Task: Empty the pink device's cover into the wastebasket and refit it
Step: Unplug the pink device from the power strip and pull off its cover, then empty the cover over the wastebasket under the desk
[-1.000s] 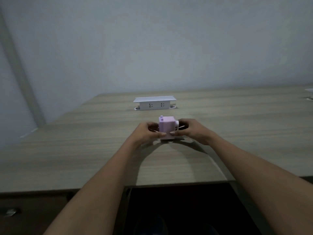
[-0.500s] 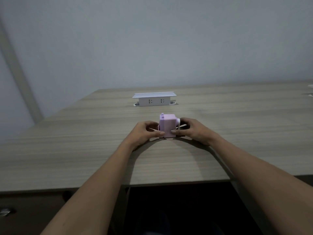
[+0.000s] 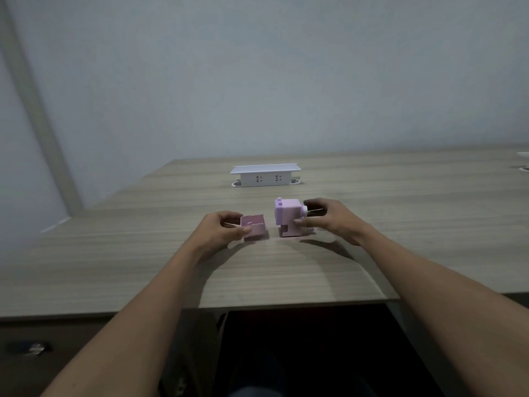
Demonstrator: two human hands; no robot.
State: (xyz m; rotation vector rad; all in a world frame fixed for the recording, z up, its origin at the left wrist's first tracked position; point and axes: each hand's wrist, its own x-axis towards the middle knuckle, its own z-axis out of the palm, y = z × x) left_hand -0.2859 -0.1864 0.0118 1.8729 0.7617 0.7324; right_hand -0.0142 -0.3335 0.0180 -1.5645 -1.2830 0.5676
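The pink device (image 3: 288, 217), a small boxy block with a white knob on its right side, stands upright on the wooden table (image 3: 143, 267). My right hand (image 3: 329, 220) grips it from the right. Its pink cover (image 3: 253, 227), an open box-shaped tray, is separated and sits just left of the device, close above the tabletop. My left hand (image 3: 221, 232) pinches the cover by its left side. A small gap lies between cover and device. No wastebasket is in view.
A white power socket box (image 3: 265, 175) stands on the table behind the device. Another white object (image 3: 523, 155) peeks in at the far right edge. The table's front edge runs just below my forearms, with a dark recess (image 3: 300, 353) underneath. A wall rises behind.
The cover has come off the device: my left hand has pulled it out to the left, while my right hand keeps the device in place.
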